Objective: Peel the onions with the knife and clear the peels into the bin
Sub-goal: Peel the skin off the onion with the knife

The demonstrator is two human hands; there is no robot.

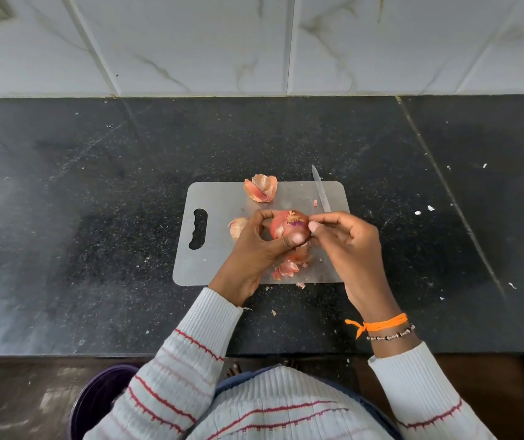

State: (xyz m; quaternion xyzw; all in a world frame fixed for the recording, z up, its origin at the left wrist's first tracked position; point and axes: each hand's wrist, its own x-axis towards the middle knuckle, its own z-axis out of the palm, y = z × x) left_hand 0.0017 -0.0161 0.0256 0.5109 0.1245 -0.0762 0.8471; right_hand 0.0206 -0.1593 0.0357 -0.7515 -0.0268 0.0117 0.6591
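Note:
A red onion (286, 228) with part of its dry skin left is held above the grey cutting board (219, 198); my left hand (254, 249) grips it from below and the left. My right hand (349, 246) holds the knife (321, 193), whose blade points away over the board's far edge, and its thumb and forefinger meet at the onion's right side by the root end. Loose peels lie at the board's far edge (261, 192), behind my left hand (238, 226) and under the onion near the front edge (287, 267). The knife's handle is hidden in my hand.
The board lies on a black speckled counter (95, 217) with small peel scraps and white crumbs scattered about. A white tiled wall (254, 42) closes the back. A dark purple bin (95, 401) stands on the floor at the lower left, partly behind my left sleeve.

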